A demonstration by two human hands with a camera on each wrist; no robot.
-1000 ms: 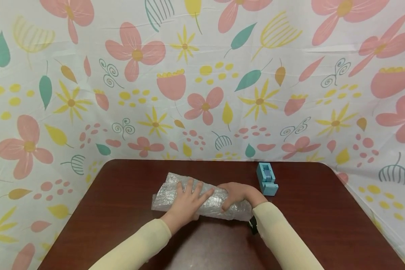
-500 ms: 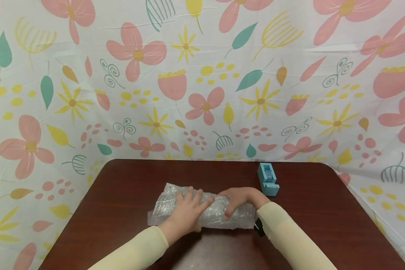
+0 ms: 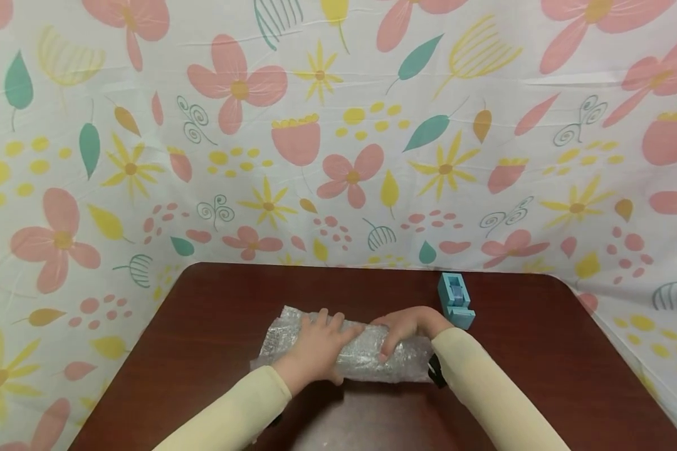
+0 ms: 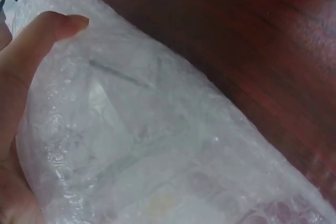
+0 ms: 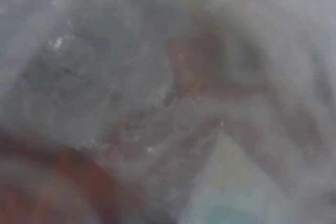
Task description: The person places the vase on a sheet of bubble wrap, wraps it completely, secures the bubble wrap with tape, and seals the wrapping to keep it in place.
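A roll of clear bubble wrap [image 3: 367, 360] lies across the table in front of me, its left end flaring out loosely. My left hand [image 3: 318, 347] spans the middle of it, fingers spread over the top to the far edge and thumb at the near side. Toward the right end, my right hand [image 3: 407, 326] grips the roll, thumb on the near face and fingers hidden behind. In the left wrist view, a bent thumb [image 4: 39, 43] presses the bubble wrap [image 4: 173, 119]; faint greenish lines show through the layers. The right wrist view is blurred, filled by crinkled plastic [image 5: 89, 77].
A light blue tape dispenser [image 3: 457, 302] stands at the back right, beyond my right wrist. The dark wooden table [image 3: 214, 326] meets a floral cloth [image 3: 350, 188] at its back edge. A small black device [image 3: 435, 371] sits under my right wrist.
Both hands have drawn the bubble wrap roll nearer to me, and it now lies more level across the table. In the last half second hands and roll have barely shifted.
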